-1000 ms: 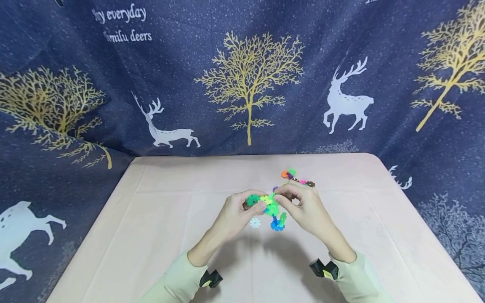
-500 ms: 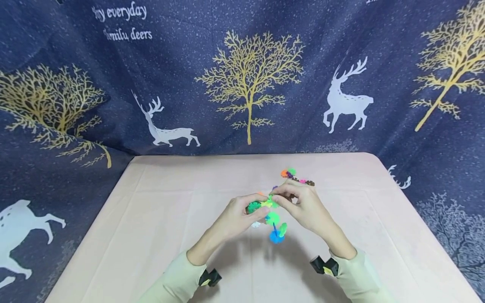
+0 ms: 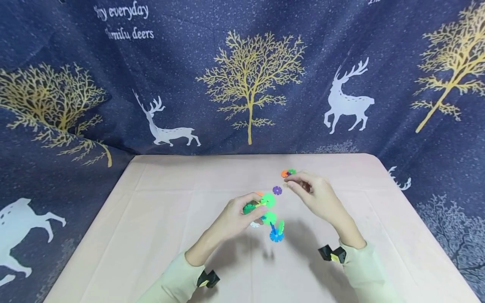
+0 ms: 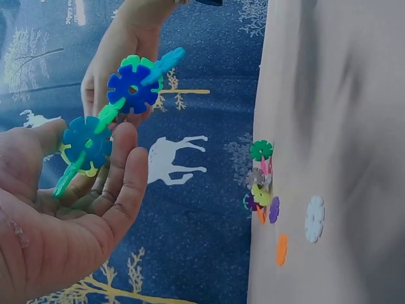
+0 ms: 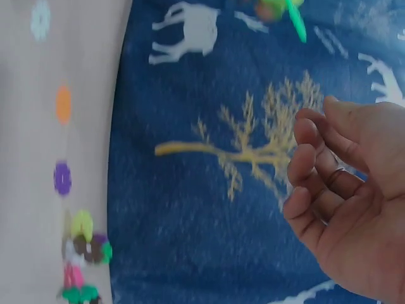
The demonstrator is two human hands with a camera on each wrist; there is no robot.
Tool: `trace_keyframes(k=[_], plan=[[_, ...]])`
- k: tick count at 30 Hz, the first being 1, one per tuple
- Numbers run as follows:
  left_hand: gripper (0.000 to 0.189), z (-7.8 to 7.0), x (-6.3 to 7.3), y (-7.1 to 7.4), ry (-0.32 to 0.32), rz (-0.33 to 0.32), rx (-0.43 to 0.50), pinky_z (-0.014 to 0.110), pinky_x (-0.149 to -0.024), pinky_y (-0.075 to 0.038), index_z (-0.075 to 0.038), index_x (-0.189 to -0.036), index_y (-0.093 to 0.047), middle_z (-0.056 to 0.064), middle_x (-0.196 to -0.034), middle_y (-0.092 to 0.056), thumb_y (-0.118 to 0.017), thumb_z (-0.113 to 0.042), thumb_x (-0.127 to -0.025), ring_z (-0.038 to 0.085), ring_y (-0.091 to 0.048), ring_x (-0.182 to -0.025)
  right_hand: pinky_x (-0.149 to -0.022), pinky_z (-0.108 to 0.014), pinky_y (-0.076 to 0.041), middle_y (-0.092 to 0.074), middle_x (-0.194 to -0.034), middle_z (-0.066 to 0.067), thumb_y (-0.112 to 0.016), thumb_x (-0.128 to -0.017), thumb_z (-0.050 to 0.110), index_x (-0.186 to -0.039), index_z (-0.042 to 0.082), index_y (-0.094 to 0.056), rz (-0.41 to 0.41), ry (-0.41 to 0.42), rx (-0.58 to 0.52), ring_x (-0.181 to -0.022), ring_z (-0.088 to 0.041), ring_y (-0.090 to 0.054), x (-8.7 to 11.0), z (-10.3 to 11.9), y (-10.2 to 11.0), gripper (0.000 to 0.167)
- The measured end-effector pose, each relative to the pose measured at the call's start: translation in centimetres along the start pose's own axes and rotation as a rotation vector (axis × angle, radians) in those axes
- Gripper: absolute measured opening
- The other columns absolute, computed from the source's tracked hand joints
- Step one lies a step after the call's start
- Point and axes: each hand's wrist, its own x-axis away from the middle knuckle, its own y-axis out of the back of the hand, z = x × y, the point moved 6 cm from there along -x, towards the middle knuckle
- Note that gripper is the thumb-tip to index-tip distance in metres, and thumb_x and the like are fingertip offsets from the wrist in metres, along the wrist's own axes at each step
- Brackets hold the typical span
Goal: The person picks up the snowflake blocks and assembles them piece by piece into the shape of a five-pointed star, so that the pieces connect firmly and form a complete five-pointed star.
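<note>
My left hand [image 3: 236, 214] pinches a joined chain of notched plastic snowflake discs [image 3: 270, 218] above the table. In the left wrist view, a dark blue disc [image 4: 121, 96] and a teal-blue disc [image 4: 95, 152] show in the chain, with green, yellow and light blue discs set edge-on. Thumb and fingers surround its lower end. Off to the right of the chain, my right hand [image 3: 314, 195] has loosely curled fingers. Nothing is between them in the right wrist view, where the hand [image 5: 354, 202] appears with thumb and fingertips apart.
A purple disc [image 3: 277, 190], an orange disc [image 4: 281, 249] and a white disc [image 4: 314, 218] lie singly on the pink-covered table [image 3: 170, 219]. Behind the right fingers is a cluster of mixed discs [image 5: 82, 250]. A dark blue deer-print cloth [image 3: 242, 84] hangs behind the table.
My right hand has come away from the chain, moving right and slightly farther back toward the cluster. The left hand keeps its grip, and the chain's blue end hangs lower than a second ago.
</note>
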Motion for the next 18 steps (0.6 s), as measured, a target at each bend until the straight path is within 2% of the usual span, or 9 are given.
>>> trace_keyframes(k=[5, 12, 18], plan=[[0.028, 0.2, 0.2, 0.3, 0.000, -0.010, -0.024, 0.029, -0.082, -0.053, -0.012, -0.117, -0.068, -0.004, -0.087, -0.073, -0.064, -0.034, -0.099, 0.010, -0.072, -0.076, -0.056, -0.026, -0.044, -0.067, -0.090, 0.003, -0.066, -0.097, 0.014, -0.107, 0.011, -0.074, -0.019, -0.044, 0.065, -0.064, -0.012, -0.053, -0.7, -2.6, 0.6, 0.013], [0.024, 0.1, 0.5, 0.7, -0.019, -0.033, -0.063, 0.027, -0.079, -0.051, -0.012, -0.112, -0.070, -0.005, -0.089, -0.072, -0.067, -0.031, -0.097, 0.007, -0.070, -0.076, -0.059, -0.030, -0.045, -0.065, -0.089, -0.006, -0.066, -0.096, 0.011, -0.108, 0.002, -0.072, 0.010, -0.127, 0.161, -0.065, -0.014, -0.053, -1.0, -6.8, -0.5, 0.016], [0.023, 0.3, 0.7, 1.0, -0.022, -0.026, -0.060, 0.027, -0.076, -0.053, -0.009, -0.112, -0.069, -0.002, -0.094, -0.072, -0.067, -0.027, -0.097, 0.007, -0.069, -0.076, -0.071, -0.044, -0.048, -0.062, -0.111, -0.019, -0.062, -0.097, 0.013, -0.112, 0.000, -0.070, 0.036, -0.264, 0.244, -0.078, -0.025, -0.059, -0.9, -11.2, -1.1, 0.021]])
